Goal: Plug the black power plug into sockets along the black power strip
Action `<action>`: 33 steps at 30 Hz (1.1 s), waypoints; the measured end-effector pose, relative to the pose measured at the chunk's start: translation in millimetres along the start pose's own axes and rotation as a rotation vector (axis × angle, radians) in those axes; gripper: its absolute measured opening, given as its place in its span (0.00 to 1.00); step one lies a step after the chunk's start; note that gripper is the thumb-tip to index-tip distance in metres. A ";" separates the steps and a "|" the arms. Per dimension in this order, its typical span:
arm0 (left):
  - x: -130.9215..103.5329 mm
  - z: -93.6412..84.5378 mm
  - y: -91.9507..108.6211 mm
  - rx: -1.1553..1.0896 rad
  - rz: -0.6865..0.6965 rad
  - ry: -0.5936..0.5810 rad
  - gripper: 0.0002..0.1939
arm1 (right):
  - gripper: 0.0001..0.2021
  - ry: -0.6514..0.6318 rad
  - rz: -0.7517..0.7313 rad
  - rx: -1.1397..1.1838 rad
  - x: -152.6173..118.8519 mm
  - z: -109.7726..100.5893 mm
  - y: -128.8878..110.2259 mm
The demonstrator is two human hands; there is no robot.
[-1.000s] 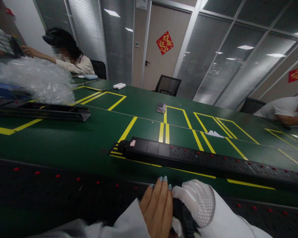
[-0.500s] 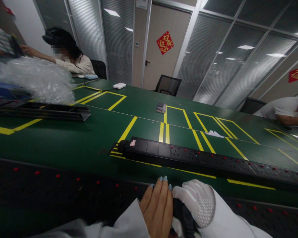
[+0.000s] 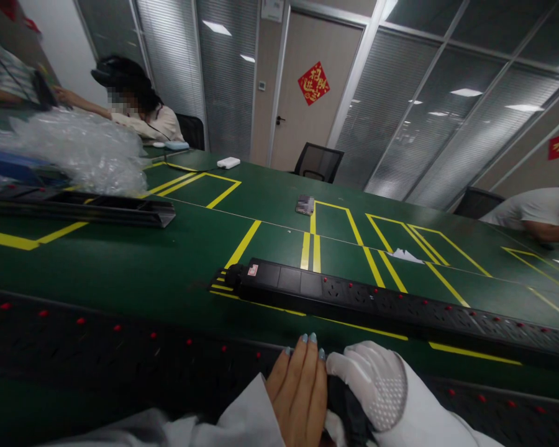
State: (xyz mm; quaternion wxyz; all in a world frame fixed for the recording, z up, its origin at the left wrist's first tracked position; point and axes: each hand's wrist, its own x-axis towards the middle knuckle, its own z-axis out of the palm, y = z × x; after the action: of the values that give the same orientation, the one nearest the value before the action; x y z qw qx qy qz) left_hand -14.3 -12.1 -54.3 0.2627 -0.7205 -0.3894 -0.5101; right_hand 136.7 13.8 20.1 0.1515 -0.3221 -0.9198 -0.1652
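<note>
While the bare left hand [image 3: 299, 388] lies with straight fingers pressed together, the white-gloved right hand [image 3: 375, 382] curls beside it over a partly hidden dark object [image 3: 348, 406]; its grip is unclear. A long black power strip with red buttons [image 3: 168, 366] shows either side of them, toward the green surface's [image 3: 168, 267] near edge.

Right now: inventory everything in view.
Power strips: 2, black, foreground
Casing: 1, black, left
Plastic heap: 1, clear, left
Blue item: 1, blue, left
Box: 1, white, far side
Blurred item: 1, grey, centre
Paper: 1, white, right
Table: 1, green, throughout
Chairs: 3, black, far side
Door: 1, beige, background
Signs: 2, red, background
Co-workers: 3, pale tops, around table
Sleeves: 2, white, bottom
Left fingers: 4, blue nails, over near strip
Right fingers: several, white-gloved, at dark item
</note>
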 end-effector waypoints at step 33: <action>-4.1 4.7 -3.2 0.020 0.036 0.016 0.24 | 0.08 0.147 -0.016 -0.076 -2.7 11.8 -2.3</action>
State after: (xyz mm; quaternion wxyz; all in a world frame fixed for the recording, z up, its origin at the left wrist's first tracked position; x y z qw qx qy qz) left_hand -15.2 -7.9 -59.8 0.2820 -0.7209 -0.3792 -0.5070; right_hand 135.3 15.4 8.0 0.2050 -0.3073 -0.9018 -0.2242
